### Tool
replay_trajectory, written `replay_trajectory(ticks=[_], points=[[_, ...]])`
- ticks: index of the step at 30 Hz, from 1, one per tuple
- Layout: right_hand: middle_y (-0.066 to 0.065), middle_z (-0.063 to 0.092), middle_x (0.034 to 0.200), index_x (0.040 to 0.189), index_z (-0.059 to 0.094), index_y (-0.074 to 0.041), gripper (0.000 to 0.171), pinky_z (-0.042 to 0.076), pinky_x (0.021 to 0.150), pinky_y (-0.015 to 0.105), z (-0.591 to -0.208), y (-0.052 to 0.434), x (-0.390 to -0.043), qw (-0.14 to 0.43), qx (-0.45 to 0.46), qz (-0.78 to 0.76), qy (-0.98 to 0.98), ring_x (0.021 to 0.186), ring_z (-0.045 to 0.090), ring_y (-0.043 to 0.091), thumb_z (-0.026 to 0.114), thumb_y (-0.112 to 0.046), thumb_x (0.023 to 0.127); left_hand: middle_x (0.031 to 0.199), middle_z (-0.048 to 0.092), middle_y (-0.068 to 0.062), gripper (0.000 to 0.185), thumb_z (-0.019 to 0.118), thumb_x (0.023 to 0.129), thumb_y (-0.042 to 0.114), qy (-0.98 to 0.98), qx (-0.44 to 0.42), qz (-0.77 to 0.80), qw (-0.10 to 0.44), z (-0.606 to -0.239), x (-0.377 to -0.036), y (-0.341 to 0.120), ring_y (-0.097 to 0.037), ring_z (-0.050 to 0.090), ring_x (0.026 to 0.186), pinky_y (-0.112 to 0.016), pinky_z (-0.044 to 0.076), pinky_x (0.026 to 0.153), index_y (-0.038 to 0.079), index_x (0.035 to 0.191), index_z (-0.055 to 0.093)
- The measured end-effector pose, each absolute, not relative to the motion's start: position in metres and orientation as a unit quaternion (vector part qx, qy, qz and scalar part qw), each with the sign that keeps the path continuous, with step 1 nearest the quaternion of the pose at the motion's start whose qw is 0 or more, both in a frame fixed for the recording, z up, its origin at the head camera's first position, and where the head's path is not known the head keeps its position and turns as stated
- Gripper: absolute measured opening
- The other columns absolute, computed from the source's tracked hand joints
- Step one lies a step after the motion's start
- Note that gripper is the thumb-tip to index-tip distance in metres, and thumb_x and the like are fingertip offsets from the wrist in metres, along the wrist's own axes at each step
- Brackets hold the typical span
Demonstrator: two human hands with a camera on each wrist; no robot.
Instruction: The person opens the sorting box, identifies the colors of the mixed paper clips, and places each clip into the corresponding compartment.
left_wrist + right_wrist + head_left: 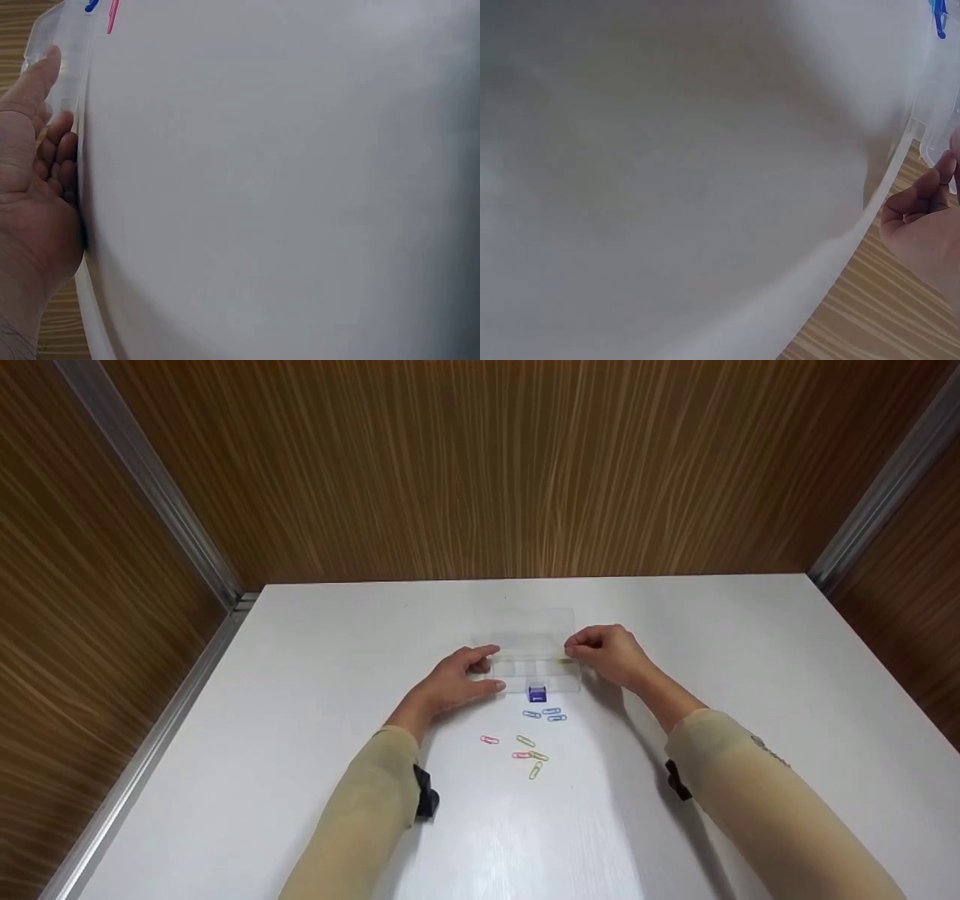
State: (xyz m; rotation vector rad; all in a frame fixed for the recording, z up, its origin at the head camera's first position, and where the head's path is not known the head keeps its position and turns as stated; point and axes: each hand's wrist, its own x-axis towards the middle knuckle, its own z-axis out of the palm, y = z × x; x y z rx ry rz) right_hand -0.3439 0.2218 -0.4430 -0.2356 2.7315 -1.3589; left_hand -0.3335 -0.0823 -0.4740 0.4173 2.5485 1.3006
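Clear plastic box (534, 660), lid open toward the wall, sits mid-table (750, 660). Left hand (457, 682) grips box's left end, thumb & fingers curled on the rim. Right hand (607, 652) pinches the right end w/ curled fingers. Blue latch (537, 694) at box front edge. Just in front: blue paper clips (547, 714); nearer the person, pink clip (489, 739) & yellow-green clips (532, 756), loose, apart from both hands. Wood-grain panels (480, 472) w/ metal strips behind.
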Motion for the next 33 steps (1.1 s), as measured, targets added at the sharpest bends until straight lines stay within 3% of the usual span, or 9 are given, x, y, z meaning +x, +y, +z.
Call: replay_trajectory(ticks=[6,15,28,33], points=[[0.007,0.071,0.103,0.112,0.079,-0.007,0.018,0.047,0.077,0.031,-0.439,0.226,-0.338,0.032,-0.083,-0.440,0.893,0.091,0.057,0.023,0.073,-0.020,0.102,0.129,0.057,-0.003,0.069,0.082,0.095,0.032,0.867,0.167,0.456,0.114,-0.476,-0.335,-0.083,-0.023,0.050,0.122,-0.041,0.038,0.114,0.021,0.157,0.053],[0.006,0.074,0.109,0.118,0.079,-0.005,0.023,0.049,0.080,0.030,-0.424,0.226,-0.324,0.037,-0.118,-0.448,0.886,0.098,0.057,0.025,0.074,-0.020,0.102,0.129,0.056,-0.001,0.068,0.081,0.096,0.035,0.869,0.157,0.454,0.121,-0.475,-0.337,-0.084,-0.022,0.050,0.122,-0.042,0.038,0.114,0.025,0.157,0.054],[0.004,0.073,0.102,0.112,0.081,-0.007,0.015,0.050,0.074,0.025,-0.417,0.216,-0.295,0.059,-0.190,-0.450,0.871,0.092,0.059,0.025,0.077,-0.016,0.100,0.130,0.055,0.000,0.070,0.081,0.095,0.039,0.871,0.147,0.453,0.121,-0.476,-0.339,-0.087,-0.022,0.049,0.123,-0.043,0.037,0.115,0.028,0.157,0.053],[0.001,0.075,0.101,0.109,0.081,-0.007,0.014,0.049,0.074,0.027,-0.417,0.210,-0.284,0.071,-0.219,-0.445,0.866,0.088,0.059,0.024,0.078,-0.015,0.098,0.128,0.056,-0.002,0.069,0.081,0.096,0.035,0.872,0.157,0.450,0.113,-0.476,-0.341,-0.087,-0.023,0.050,0.121,-0.042,0.038,0.114,0.023,0.158,0.053]])
